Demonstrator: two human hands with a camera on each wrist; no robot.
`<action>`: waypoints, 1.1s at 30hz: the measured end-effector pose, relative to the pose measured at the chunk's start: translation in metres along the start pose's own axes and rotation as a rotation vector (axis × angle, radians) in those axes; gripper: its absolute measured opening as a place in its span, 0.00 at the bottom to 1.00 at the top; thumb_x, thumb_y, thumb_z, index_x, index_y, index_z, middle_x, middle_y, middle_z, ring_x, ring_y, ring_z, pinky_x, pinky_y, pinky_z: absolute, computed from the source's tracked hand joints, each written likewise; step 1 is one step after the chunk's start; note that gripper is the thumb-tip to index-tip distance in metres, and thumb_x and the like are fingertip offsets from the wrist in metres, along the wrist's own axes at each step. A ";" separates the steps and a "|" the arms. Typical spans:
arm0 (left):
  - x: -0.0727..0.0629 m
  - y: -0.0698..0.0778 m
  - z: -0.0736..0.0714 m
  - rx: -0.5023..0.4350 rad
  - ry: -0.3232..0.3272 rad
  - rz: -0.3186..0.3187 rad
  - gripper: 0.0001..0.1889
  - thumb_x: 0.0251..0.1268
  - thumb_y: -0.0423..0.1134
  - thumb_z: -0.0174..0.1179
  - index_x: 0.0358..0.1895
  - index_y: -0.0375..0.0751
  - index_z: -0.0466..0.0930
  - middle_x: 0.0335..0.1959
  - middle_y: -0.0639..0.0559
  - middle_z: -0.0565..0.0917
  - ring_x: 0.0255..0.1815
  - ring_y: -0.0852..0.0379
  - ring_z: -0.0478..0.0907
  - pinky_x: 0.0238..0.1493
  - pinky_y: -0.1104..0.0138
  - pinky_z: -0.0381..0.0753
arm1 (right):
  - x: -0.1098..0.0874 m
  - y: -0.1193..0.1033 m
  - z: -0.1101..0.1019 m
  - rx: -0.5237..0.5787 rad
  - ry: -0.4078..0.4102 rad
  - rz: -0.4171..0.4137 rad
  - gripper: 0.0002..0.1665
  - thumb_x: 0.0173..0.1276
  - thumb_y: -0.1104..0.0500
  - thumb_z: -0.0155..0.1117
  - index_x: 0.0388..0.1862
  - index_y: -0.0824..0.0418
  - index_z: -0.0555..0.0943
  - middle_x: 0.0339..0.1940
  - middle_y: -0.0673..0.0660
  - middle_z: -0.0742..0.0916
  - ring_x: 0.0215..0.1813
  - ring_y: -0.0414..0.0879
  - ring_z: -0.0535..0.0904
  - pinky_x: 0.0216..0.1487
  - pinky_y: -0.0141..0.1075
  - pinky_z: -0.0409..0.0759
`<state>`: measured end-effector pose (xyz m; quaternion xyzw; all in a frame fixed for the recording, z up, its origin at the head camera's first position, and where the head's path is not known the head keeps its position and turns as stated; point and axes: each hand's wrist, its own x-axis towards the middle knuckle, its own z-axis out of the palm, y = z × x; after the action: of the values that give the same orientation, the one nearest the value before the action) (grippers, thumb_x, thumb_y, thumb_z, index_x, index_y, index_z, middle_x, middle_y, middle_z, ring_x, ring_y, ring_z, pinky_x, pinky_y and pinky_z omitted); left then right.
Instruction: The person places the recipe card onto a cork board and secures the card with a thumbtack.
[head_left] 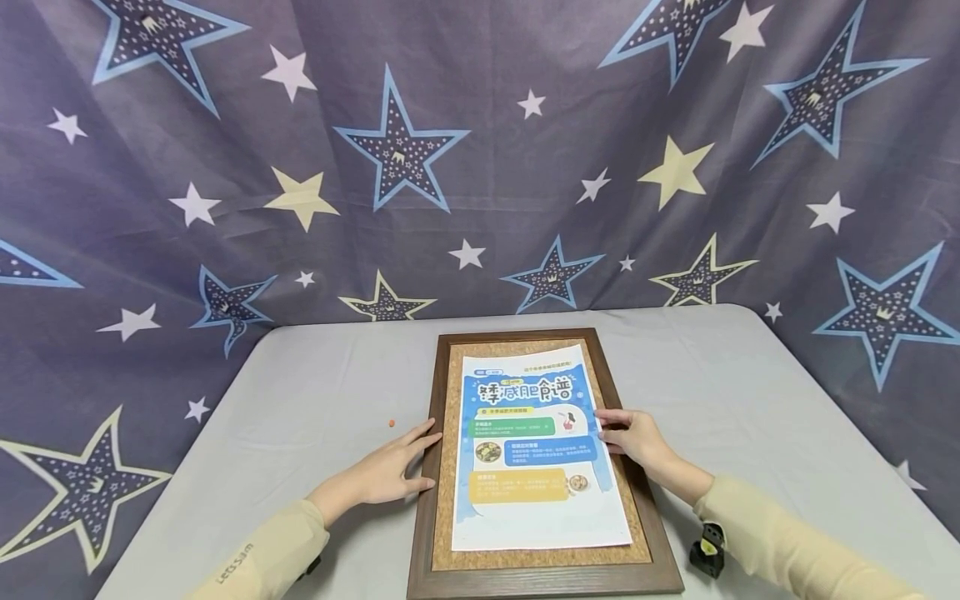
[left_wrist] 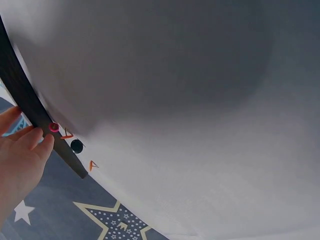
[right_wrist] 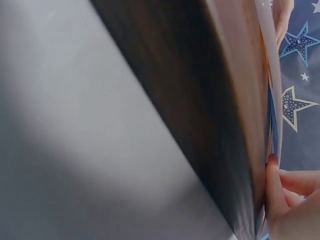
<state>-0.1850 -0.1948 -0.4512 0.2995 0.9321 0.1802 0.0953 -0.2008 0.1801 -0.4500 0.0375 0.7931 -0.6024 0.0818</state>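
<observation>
A printed poster with blue, green and yellow panels lies on a cork board with a dark wooden frame. The poster sits slightly slanted on the cork. My left hand rests at the frame's left side, its fingers extended and fingertips on the wood. At the poster's right edge, my right hand pinches the paper between thumb and fingers. In the right wrist view, the thumb of that hand is at the paper edge, which stands up a little from the board.
A small orange pin lies on the grey tabletop left of the frame. The left wrist view shows a pink pin and a dark round piece by the frame. A star-patterned curtain hangs behind the table.
</observation>
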 end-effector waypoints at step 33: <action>0.000 0.001 0.000 0.001 -0.013 -0.030 0.35 0.57 0.53 0.54 0.65 0.40 0.57 0.70 0.47 0.48 0.65 0.42 0.54 0.59 0.48 0.60 | 0.000 0.002 -0.004 -0.340 -0.001 -0.319 0.20 0.54 0.74 0.59 0.48 0.76 0.74 0.44 0.70 0.79 0.27 0.46 0.78 0.24 0.31 0.76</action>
<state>-0.1850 -0.1940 -0.4505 0.2869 0.9359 0.1761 0.1039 -0.2007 0.1844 -0.4511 -0.1029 0.8791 -0.4654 -0.0089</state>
